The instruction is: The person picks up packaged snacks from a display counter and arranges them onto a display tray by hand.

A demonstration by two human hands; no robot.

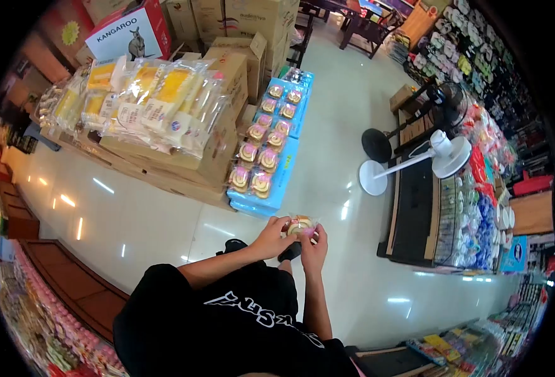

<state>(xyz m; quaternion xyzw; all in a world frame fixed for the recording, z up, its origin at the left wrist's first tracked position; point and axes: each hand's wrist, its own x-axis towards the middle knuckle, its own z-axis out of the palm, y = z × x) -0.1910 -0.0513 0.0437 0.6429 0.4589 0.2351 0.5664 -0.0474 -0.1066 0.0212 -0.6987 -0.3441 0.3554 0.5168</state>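
In front of my body, my left hand (273, 237) and my right hand (314, 247) both grip a small clear-wrapped swirl cake (300, 225). My fingers close on its two sides, and pink print shows on the wrapper. Just beyond my hands, similar wrapped swirl cakes (261, 182) lie in two columns on blue boxes (282, 173). To the left of these, a pile of clear bags of yellow cake or bread (172, 94) rests on cardboard cartons (211, 164).
A red and white kangaroo box (133, 34) stands behind the bags. On the right are a white fan (448, 157), a black fan (378, 144) and a dark display stand (409, 217). Stocked shelves line the edges, and tiled floor (327, 94) runs between.
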